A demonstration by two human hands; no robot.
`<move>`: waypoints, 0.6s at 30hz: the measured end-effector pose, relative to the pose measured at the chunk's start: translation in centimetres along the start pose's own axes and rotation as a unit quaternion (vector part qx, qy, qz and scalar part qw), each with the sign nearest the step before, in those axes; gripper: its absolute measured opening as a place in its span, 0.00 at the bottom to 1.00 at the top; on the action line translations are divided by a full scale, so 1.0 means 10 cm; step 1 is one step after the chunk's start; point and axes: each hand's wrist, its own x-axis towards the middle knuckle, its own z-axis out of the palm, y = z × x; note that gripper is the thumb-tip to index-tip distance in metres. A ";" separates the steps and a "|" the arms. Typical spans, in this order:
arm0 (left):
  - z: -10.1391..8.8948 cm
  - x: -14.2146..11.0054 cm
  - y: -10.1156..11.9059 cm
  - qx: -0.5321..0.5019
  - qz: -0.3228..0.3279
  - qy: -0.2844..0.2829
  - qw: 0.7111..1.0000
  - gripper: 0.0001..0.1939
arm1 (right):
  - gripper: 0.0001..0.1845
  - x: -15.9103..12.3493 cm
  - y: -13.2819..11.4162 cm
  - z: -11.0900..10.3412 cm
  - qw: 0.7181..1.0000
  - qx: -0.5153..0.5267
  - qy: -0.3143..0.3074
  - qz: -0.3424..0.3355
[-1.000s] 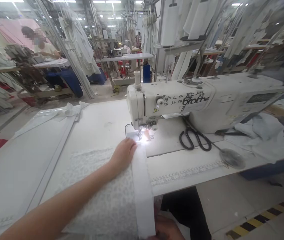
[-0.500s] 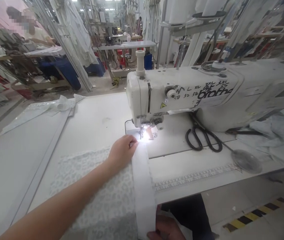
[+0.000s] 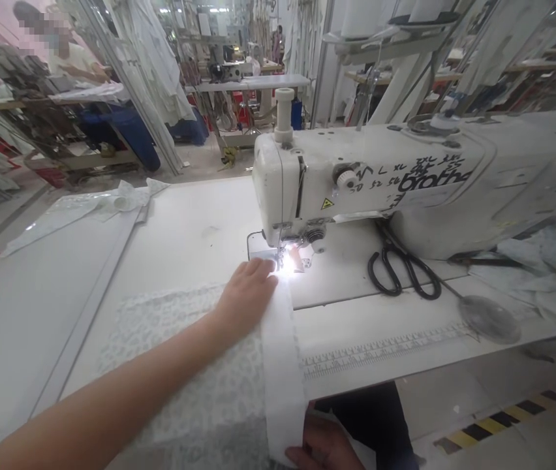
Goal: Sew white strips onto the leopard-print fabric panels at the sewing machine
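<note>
My left hand (image 3: 251, 290) lies over the white fabric strip (image 3: 282, 365) just in front of the lit needle area (image 3: 285, 261) of the sewing machine (image 3: 327, 183). Its fingers rest flat on the cloth, pointing at the presser foot. Down at the table's front edge, my right hand (image 3: 324, 444) is closed on the near end of the strip, thumb on top; part of that hand is in shadow. Under the strip and my left forearm spreads a pale patterned fabric (image 3: 200, 385), its near part hanging toward me.
Black-handled scissors (image 3: 405, 271) lie under the machine arm. Beside them is a round grey disc on a rod (image 3: 491, 318). A printed ruler scale (image 3: 380, 349) runs along the front edge. Crumpled fabric (image 3: 547, 261) sits at right. A co-worker (image 3: 75, 59) sits far left.
My left hand has gone from pinching at the strip's edge to lying flatter on it, close to the needle. My right hand keeps its hold. The view has shifted slightly.
</note>
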 end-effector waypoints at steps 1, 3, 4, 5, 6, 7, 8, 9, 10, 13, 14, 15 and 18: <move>-0.01 -0.02 0.02 0.013 0.021 -0.022 0.999 0.11 | 0.17 0.00 -0.01 0.00 1.000 0.001 0.001 -0.001; -0.01 -0.09 0.06 -0.003 0.022 -0.045 0.999 0.10 | 0.18 0.01 -0.03 -0.01 1.000 -0.003 0.004 -0.005; -0.01 -0.13 0.08 -0.018 0.013 -0.046 0.999 0.10 | 0.19 0.01 -0.03 -0.01 1.000 -0.006 0.004 -0.008; -0.01 -0.17 0.09 -0.030 0.004 -0.043 0.999 0.13 | 0.19 0.02 -0.04 -0.02 1.000 -0.008 0.006 -0.011; -0.01 -0.21 0.11 -0.039 -0.003 -0.040 0.998 0.16 | 0.19 0.03 -0.05 -0.02 1.000 -0.007 0.004 -0.014; 0.00 -0.24 0.11 -0.044 -0.007 -0.042 0.998 0.19 | 0.18 0.04 -0.06 -0.03 1.000 -0.005 0.001 -0.018; 0.00 -0.25 0.11 -0.045 -0.007 -0.047 0.998 0.20 | 0.18 0.05 -0.06 -0.03 1.000 -0.005 -0.001 -0.020; 0.01 -0.26 0.11 -0.045 -0.008 -0.053 0.998 0.21 | 0.17 0.07 -0.07 -0.04 1.000 -0.008 -0.002 -0.020; 0.01 -0.25 0.10 -0.044 -0.009 -0.057 0.997 0.21 | 0.16 0.08 -0.07 -0.05 1.000 -0.011 0.000 -0.021; 0.03 -0.17 0.07 -0.047 -0.007 -0.059 0.997 0.22 | 0.17 0.12 -0.08 -0.06 0.999 -0.025 0.012 -0.023; 0.03 -0.14 0.06 -0.049 -0.005 -0.058 0.997 0.22 | 0.17 0.13 -0.08 -0.07 0.999 -0.024 0.015 -0.022; 0.03 -0.11 0.04 -0.051 -0.004 -0.056 0.997 0.22 | 0.17 0.13 -0.08 -0.08 0.999 -0.022 0.015 -0.019; 0.04 -0.04 0.01 -0.051 -0.003 -0.054 0.997 0.22 | 0.19 0.15 -0.10 -0.10 1.000 -0.022 0.020 0.005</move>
